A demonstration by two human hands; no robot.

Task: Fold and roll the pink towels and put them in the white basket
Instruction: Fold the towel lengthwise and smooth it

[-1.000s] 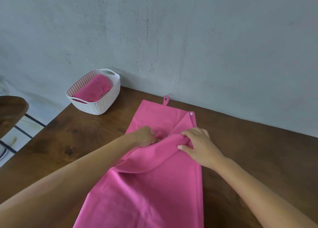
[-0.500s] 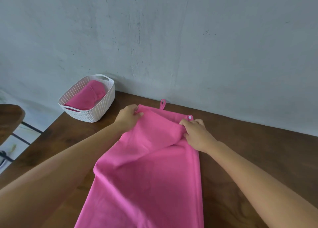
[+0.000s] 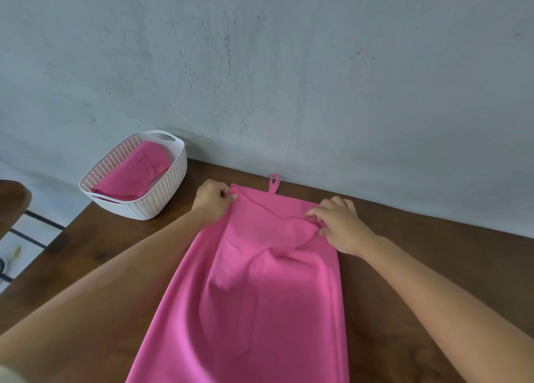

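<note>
Pink towel (image 3: 260, 281) pinched between left hand (image 3: 212, 202) and right hand (image 3: 341, 226)

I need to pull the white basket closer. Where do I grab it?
Likely the cut-out handle on the white basket's near short end, fingers hooked down through it from above. The left hand, now pinching the spread towel, is nearest. The rolled towel fills the inside, leaving little grip along the long rims.

We see towel (image 3: 260, 290) spread on table (image 3: 448, 267) before us; basket (image 3: 164, 193) far left (rolled towel (image 3: 135, 176) inside); wall (image 3: 289, 79) behind.
</note>
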